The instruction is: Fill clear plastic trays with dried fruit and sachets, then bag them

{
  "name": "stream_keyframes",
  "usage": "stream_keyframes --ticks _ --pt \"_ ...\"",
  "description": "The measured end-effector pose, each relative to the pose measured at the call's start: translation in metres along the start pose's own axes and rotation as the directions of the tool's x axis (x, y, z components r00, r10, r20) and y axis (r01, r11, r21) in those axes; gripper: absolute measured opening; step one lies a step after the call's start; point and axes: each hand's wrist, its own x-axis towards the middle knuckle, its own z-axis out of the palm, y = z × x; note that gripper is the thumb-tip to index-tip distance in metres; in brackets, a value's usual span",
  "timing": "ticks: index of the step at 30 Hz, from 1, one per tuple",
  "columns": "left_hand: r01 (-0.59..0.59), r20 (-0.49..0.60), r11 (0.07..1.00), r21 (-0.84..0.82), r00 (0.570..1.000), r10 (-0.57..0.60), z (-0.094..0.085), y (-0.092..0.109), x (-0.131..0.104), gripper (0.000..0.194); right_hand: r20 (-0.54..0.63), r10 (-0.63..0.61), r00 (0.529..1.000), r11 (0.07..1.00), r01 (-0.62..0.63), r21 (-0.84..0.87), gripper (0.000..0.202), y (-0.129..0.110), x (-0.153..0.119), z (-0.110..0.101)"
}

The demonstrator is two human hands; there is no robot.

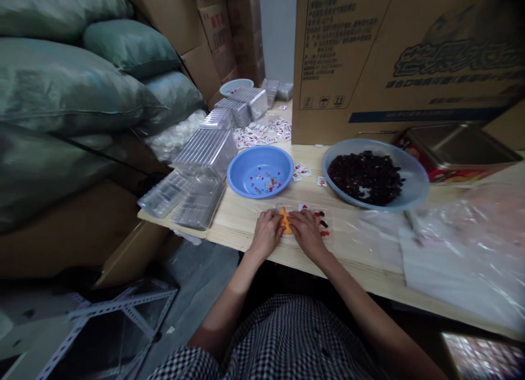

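My left hand (266,231) and my right hand (307,232) are side by side near the table's front edge. The fingers of both are closed on a small orange piece (285,220), whose kind I cannot make out, and partly cover it. Under and beside the hands lies a clear plastic tray (331,227). Small red pieces (324,234) and dark pieces (324,223) sit in its right part; its left part is mostly covered by my hands. A small printed card (302,207) shows just beyond my right fingers.
A blue basin (230,175) with small colourful bits stands beyond my hands. To the right, a pale blue basin (422,177) holds many dark pieces. Stacked clear trays (207,147) stand at left, with scattered printed cards (256,138) behind. A large carton (389,95) blocks the back; plastic sheeting (467,249) covers the right.
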Motion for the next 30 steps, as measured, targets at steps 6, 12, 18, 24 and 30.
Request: stream_keyframes --ticks 6,12,18,24,30 --pt "-0.086 -0.123 0.99 -0.112 0.99 0.073 0.004 -0.003 0.008 0.028 -0.059 0.024 0.998 1.0 -0.025 -0.003 0.02 -0.001 0.003 -0.004" --pt "-0.086 -0.13 0.996 0.011 0.988 0.087 0.014 0.004 0.016 0.021 -0.059 0.131 0.99 0.989 -0.126 0.076 0.028 -0.002 -0.011 -0.027" --pt "-0.106 -0.204 0.994 -0.029 0.974 0.098 0.022 0.013 0.01 0.024 -0.238 0.201 0.95 0.973 -0.166 0.16 0.023 0.018 -0.058 -0.081" --pt "-0.094 -0.213 0.993 -0.073 0.974 0.077 0.021 0.041 0.018 0.033 -0.459 0.408 0.789 0.893 -0.449 0.022 0.026 0.059 -0.114 -0.133" --pt "0.163 -0.343 0.966 -0.201 0.912 -0.225 -0.012 0.029 0.017 0.023 -0.418 0.469 0.778 0.878 -0.462 0.127 0.028 0.06 -0.137 -0.126"
